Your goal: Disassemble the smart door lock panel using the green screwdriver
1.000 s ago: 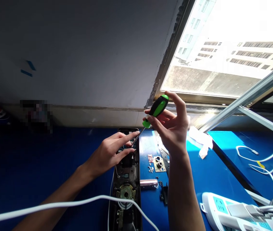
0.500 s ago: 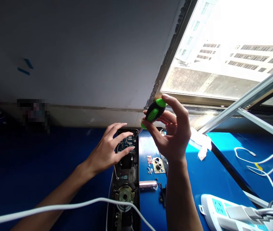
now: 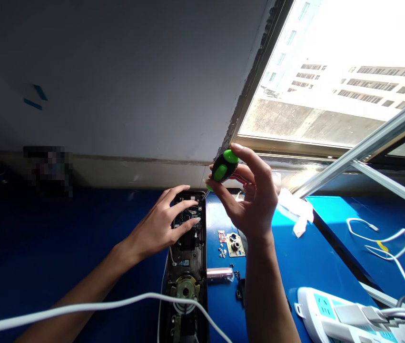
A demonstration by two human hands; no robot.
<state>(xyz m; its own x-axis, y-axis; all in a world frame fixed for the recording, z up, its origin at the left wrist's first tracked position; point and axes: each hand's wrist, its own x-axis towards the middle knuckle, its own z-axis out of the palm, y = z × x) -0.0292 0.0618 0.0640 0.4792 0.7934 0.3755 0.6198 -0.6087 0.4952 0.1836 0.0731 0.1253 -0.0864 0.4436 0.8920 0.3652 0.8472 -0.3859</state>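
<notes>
My right hand (image 3: pixel 250 202) holds a screwdriver (image 3: pixel 224 166) with a green and black handle between thumb and fingertips, raised above the table. Its thin metal shaft points down to the top end of a dark, opened electronic door lock body (image 3: pixel 188 259). My left hand (image 3: pixel 161 224) lies spread over the lock's upper part, with its fingers on and beside the exposed circuit board (image 3: pixel 187 219). The hand hides part of that board. The shaft tip is close to the board's upper edge, but the exact contact cannot be told.
The lock lies on a blue table (image 3: pixel 63 224). To its right are small screws (image 3: pixel 222 252), a small red board (image 3: pixel 222 236), a metal plate (image 3: pixel 235 245) and a cylinder (image 3: pixel 220 275). A white cable (image 3: pixel 81 309) crosses the foreground. A power strip (image 3: pixel 327 314) sits front right.
The screwdriver handle has turned more end-on to me, and my right hand has shifted left and down. My left hand's fingers have moved across the board and drawn back from the shaft.
</notes>
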